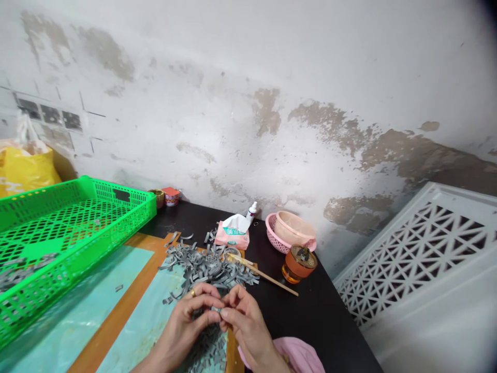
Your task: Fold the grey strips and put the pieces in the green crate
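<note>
Lower centre, left hand point(190, 314) and right hand point(248, 322) pinch one small grey piece point(216, 310) between their fingers, a big mid-frame heap of curved grey strips point(212, 267) seemingly left, what's finished unclear.

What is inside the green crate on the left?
Loose gray pieces lie inside the green crate, near the wall closest to the camera. That wall covers whatever sits directly behind it, and the part beyond the picture's left edge cannot be seen.

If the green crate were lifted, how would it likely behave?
The green crate looks upright-sided, so probably stiff. Its perforated build suggests it's light for its size. Gray strips lying inside might slide if tilted.
</note>
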The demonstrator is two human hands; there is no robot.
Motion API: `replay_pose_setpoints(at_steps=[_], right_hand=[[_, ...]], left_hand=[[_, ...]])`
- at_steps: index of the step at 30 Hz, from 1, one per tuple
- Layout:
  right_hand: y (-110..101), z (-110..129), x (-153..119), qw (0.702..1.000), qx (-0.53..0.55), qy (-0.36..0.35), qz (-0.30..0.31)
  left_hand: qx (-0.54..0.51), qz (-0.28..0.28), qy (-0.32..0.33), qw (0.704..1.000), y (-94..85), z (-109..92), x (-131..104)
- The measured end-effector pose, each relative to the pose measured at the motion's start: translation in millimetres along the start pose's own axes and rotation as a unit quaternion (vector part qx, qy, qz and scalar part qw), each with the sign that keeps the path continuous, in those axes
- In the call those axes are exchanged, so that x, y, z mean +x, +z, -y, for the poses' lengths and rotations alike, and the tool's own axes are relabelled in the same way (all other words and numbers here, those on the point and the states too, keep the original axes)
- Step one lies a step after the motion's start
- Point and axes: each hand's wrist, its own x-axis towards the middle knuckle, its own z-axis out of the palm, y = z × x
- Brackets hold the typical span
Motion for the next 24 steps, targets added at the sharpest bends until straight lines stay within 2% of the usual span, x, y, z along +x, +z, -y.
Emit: replay_pose_setpoints(at_steps=[7,14,21,24], right_hand=[[3,-2,-3,0.998,0.054,0.012,0.019],[8,-5,-3,0.997,0.068,0.020,0.001],[12,-16,-1,0.998,0.030,-0.030,-0.038],[11,-17,-1,0.998,0.030,-0.037,-0.032]], left_hand=[[-0.019,-0.002,-0.001,1.000,0.3,-1,-1],[-0.023,-0.015,0.002,1.000,2.0,-2,-2],[-0.056,-0.027,-0.030,0.998,5.2,-8,0],[-0.069,-0.022,-0.041,0.997,5.7,-9,0]])
